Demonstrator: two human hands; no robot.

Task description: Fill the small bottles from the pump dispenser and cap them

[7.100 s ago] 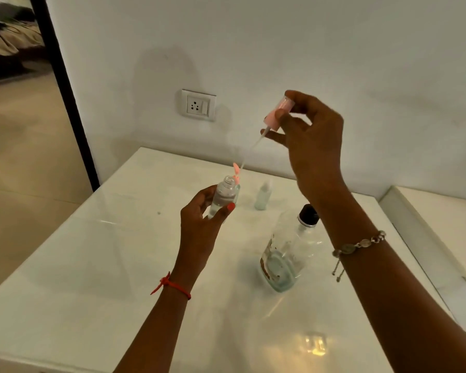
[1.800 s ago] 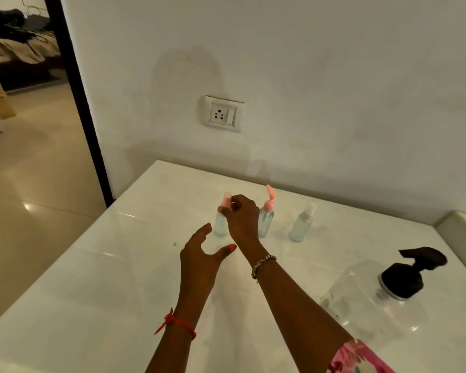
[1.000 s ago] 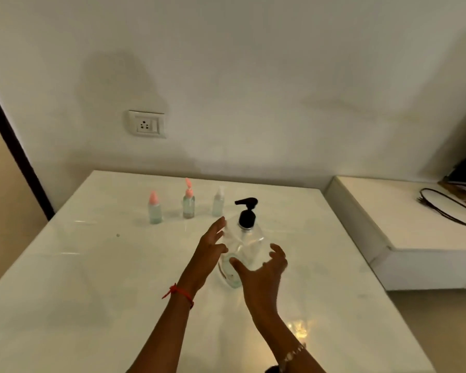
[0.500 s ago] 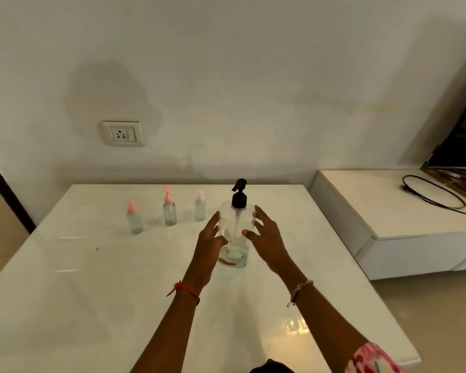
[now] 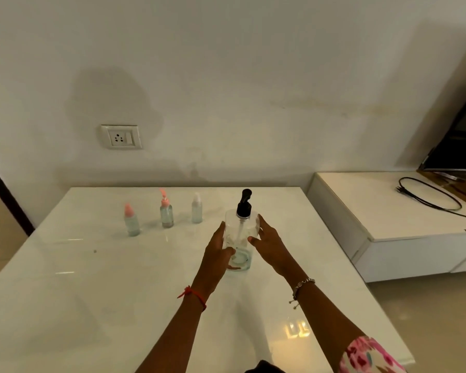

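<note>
The clear square pump dispenser with a black pump head [image 5: 241, 232] stands upright on the glossy white table [image 5: 92, 292], mid-table. The left hand [image 5: 217, 251] and right hand [image 5: 268, 243] flank its sides with their fingers straight and slightly apart. The left thumb hides its lower left corner, and whether the palms touch it is unclear. Three small clear bottles [image 5: 166, 215] stand far left.

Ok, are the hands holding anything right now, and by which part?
The pump dispenser, upright on the table, by its clear body: left hand flat against its left side, right hand against its right. Pump head untouched.
</note>
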